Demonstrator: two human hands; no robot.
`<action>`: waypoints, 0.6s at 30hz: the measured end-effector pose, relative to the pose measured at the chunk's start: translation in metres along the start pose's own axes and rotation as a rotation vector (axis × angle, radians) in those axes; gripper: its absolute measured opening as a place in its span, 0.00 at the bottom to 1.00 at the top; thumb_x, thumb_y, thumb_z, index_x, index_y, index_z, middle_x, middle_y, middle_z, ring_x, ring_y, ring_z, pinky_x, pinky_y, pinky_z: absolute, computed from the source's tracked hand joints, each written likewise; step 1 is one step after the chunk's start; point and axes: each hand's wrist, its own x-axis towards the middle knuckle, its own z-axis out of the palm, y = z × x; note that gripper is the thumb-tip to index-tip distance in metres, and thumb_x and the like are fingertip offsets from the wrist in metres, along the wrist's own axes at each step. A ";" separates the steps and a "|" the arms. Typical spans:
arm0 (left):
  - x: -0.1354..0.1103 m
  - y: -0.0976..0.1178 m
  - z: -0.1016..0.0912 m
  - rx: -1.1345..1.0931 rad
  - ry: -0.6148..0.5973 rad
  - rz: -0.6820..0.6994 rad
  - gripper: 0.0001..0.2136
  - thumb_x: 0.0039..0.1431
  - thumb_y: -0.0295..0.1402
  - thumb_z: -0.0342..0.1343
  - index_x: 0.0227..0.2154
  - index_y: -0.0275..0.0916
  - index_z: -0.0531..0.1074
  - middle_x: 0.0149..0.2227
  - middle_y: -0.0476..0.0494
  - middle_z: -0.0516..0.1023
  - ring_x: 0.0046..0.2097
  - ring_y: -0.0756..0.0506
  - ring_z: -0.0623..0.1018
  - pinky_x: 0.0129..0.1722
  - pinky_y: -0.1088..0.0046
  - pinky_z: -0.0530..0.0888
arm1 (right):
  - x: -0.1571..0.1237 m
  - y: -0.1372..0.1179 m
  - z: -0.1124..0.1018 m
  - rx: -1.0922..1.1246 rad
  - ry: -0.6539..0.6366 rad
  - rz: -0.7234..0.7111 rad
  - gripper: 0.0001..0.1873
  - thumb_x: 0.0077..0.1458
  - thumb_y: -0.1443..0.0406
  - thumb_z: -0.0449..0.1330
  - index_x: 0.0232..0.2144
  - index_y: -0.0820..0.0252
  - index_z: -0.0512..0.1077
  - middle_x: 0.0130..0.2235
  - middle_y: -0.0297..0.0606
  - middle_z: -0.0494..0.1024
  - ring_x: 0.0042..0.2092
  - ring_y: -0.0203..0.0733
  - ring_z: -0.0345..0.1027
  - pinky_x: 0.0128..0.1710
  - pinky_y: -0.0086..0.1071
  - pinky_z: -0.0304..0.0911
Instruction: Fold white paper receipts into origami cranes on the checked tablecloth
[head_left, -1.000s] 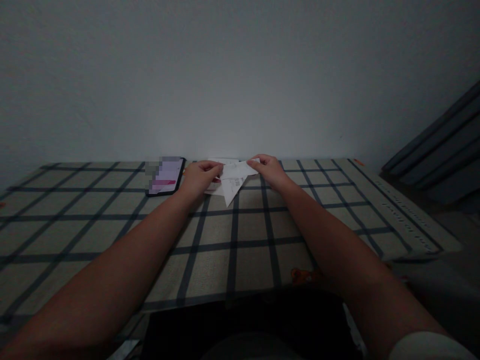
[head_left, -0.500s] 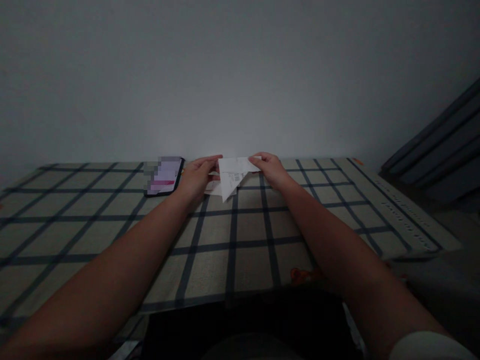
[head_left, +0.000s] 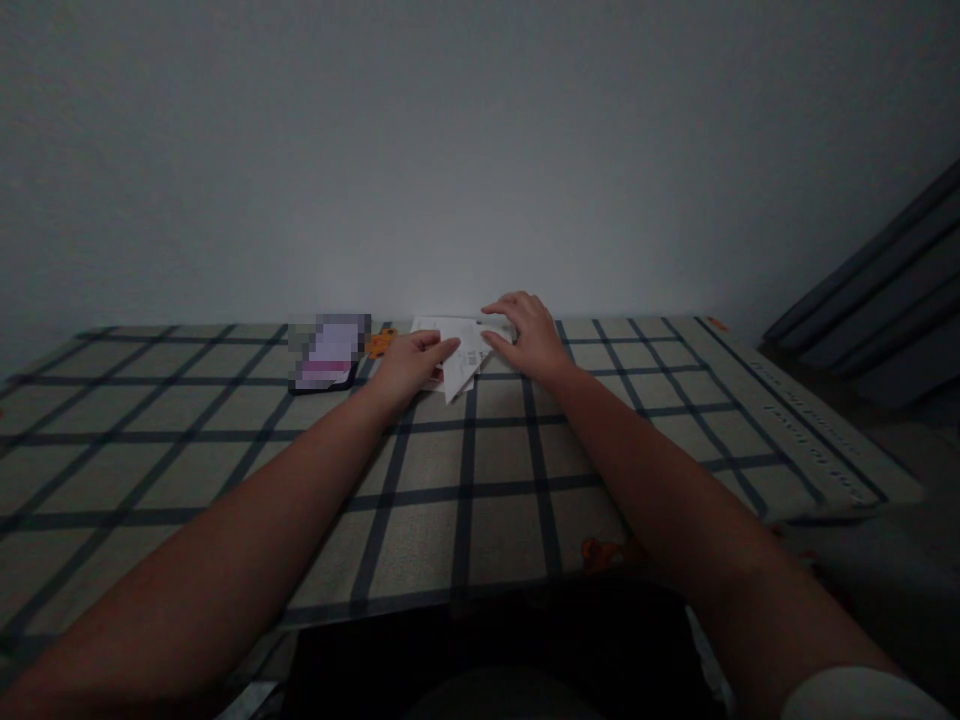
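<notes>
A sheet of white printed paper (head_left: 460, 345), folded to a downward point at its near side, lies at the far side of the table against the wall. My left hand (head_left: 411, 362) pinches its left part, with the thumb on top and the fingertips partly hidden by the folds. At the right end of the paper is my right hand (head_left: 531, 335), its thumb and index finger spread apart. The right thumb is at the paper's edge; whether it touches is hard to tell.
A phone (head_left: 330, 355) with a lit, blurred screen lies left of my left hand. A checked cloth (head_left: 405, 510) with an orange printed figure (head_left: 380, 343) covers the table. Behind it stands a pale wall (head_left: 480, 150); a dark curtain (head_left: 885, 290) hangs at the right.
My left hand has shifted right onto the paper, uncovering the orange figure. My right hand has loosened its hold and spread its fingers. The paper now lies flatter.
</notes>
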 end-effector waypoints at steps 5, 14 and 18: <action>-0.005 0.006 0.005 -0.019 -0.115 0.007 0.19 0.52 0.51 0.60 0.34 0.38 0.76 0.27 0.48 0.75 0.27 0.48 0.73 0.26 0.75 0.70 | 0.000 -0.016 0.000 -0.046 -0.190 -0.173 0.22 0.54 0.50 0.64 0.47 0.57 0.74 0.47 0.43 0.74 0.50 0.48 0.64 0.52 0.42 0.58; -0.014 0.016 0.007 -0.048 -0.219 0.010 0.14 0.52 0.45 0.63 0.33 0.39 0.75 0.27 0.51 0.72 0.27 0.51 0.72 0.28 0.76 0.71 | 0.000 -0.009 0.004 0.041 -0.095 -0.194 0.10 0.62 0.61 0.57 0.40 0.59 0.75 0.40 0.42 0.76 0.45 0.43 0.66 0.48 0.38 0.60; -0.008 0.008 0.006 -0.043 -0.118 0.048 0.13 0.52 0.44 0.61 0.32 0.39 0.76 0.27 0.49 0.74 0.28 0.48 0.73 0.26 0.74 0.69 | 0.000 -0.013 0.003 0.063 -0.110 -0.202 0.10 0.62 0.63 0.54 0.38 0.60 0.74 0.40 0.42 0.76 0.45 0.43 0.66 0.48 0.37 0.60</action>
